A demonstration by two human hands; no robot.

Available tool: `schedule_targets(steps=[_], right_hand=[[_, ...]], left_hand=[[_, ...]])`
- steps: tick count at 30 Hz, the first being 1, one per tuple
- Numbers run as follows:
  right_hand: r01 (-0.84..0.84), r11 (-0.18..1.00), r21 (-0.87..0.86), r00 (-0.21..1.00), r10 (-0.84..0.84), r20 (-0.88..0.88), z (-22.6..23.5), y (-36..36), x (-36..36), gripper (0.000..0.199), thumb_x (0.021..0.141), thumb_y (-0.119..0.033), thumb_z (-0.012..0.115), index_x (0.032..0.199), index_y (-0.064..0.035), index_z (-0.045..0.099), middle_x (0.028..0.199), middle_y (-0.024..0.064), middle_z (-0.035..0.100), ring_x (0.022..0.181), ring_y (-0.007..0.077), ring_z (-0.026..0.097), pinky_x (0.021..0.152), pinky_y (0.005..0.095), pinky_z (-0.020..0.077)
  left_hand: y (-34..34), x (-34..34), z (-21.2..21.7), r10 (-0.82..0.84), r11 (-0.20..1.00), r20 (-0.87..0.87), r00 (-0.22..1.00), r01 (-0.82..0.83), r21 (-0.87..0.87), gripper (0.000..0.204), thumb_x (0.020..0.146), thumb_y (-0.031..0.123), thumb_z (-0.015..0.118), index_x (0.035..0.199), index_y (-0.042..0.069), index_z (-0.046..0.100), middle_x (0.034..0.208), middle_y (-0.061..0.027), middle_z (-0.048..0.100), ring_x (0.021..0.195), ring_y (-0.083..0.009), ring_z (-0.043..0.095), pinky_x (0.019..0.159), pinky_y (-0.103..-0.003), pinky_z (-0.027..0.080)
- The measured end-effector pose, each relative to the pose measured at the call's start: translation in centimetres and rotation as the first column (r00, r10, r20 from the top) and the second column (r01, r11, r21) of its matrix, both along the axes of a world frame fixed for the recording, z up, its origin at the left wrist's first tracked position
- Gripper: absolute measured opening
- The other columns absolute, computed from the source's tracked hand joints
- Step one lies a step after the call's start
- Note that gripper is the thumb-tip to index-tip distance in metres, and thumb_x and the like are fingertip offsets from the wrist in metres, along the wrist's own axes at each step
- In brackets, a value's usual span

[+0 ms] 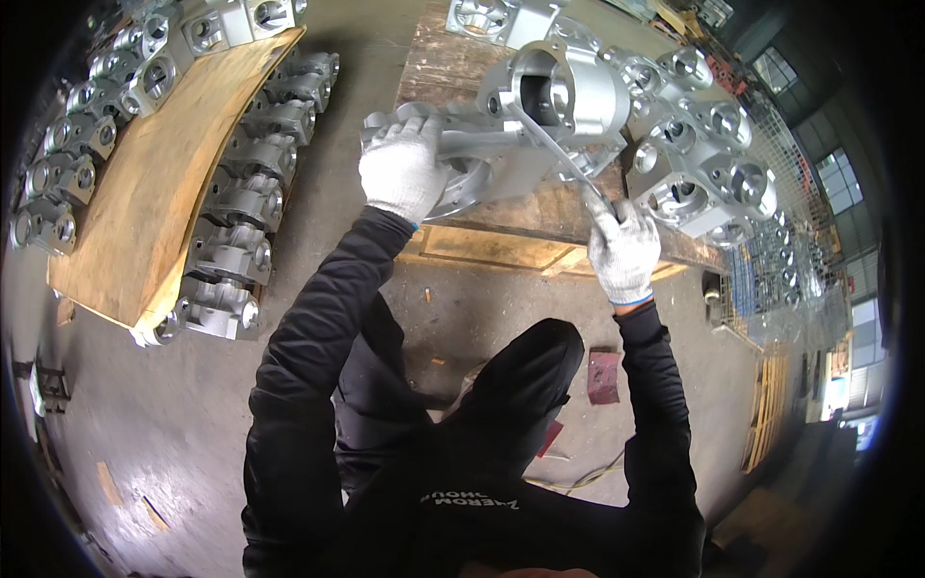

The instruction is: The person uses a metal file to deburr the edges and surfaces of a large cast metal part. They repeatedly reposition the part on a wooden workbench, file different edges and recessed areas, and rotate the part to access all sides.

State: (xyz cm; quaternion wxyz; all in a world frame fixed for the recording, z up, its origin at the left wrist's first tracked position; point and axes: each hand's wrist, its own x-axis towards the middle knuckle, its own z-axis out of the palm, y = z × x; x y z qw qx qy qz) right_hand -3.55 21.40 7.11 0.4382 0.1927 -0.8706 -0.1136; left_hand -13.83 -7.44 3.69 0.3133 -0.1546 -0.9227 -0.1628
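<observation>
A large silver metal casting (511, 159) with round bored openings lies on the wooden bench top in front of me. Its big open cylinder (588, 91) faces up at the far right end. My left hand (403, 171), in a white knit glove, grips the casting's left end with the fingers curled over it. In my right hand (621, 246), also gloved in white, is a long flat file (554, 144). The file slants up and left, its far end against the rim by the cylinder. Gloves and casting partly hide the fingertips.
More silver castings (694, 173) crowd the bench's right side. On the left, a plywood sheet (164, 183) bears several castings, with more castings (236, 202) beneath its edge. A wire mesh cage (771, 279) stands at right. Red abrasive sheet (604, 376) lies on the floor.
</observation>
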Motion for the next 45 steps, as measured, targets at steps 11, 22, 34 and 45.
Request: schedule_targets(steps=[11,22,34,45], right_hand=[[-0.012,1.0,-0.002,0.997,0.012,-0.08,-3.6,0.7,-2.5,0.065,0.081,-0.013,0.072,0.141,-0.0372,0.067,0.087,0.0026,0.064,0.073,0.0196,0.064,0.068,0.0346,0.0488],[0.033,0.996,-0.082,0.992,-0.023,0.123,-6.1,0.8,-4.0,0.069,0.075,-0.011,0.074,0.139,-0.0365,0.068,0.091,0.0021,0.063,0.077,0.0193,0.063,0.068,0.0348,0.047],[-0.033,0.992,-0.121,0.999,0.03,-0.028,-11.1,3.0,-5.8,0.065,0.077,-0.013,0.075,0.137,-0.0367,0.07,0.087,0.0014,0.062,0.069,0.0199,0.06,0.064,0.0354,0.0439],[0.007,0.996,-0.092,1.0,-0.005,0.022,-6.7,0.2,-4.6,0.066,0.079,-0.012,0.072,0.139,-0.0399,0.067,0.088,0.0009,0.062,0.073,0.0193,0.059,0.069,0.0377,0.0465]], left_hand=[[0.2,0.1,-0.1,0.021,0.999,-0.182,0.983,-0.013,0.046,0.044,0.07,0.01,0.071,0.113,0.014,0.072,0.106,-0.0072,0.075,0.095,-0.0283,0.074,0.083,-0.041,0.059],[-0.1,-0.4,-0.5,-0.006,0.999,-0.153,0.988,0.012,0.036,0.037,0.072,0.012,0.07,0.109,0.015,0.073,0.105,-0.0069,0.076,0.094,-0.0302,0.073,0.083,-0.04,0.06],[1.2,1.3,0.6,0.053,0.996,-0.189,0.98,-0.038,0.085,0.096,0.066,0.017,0.072,0.154,-0.008,0.04,0.102,-0.021,0.072,0.084,-0.0372,0.073,0.076,-0.043,0.059],[0.2,-0.2,-1.0,0.111,0.993,-0.153,0.982,-0.104,0.054,0.095,0.069,0.012,0.076,0.157,0.005,0.04,0.101,-0.0173,0.072,0.088,-0.0325,0.074,0.072,-0.041,0.062]])
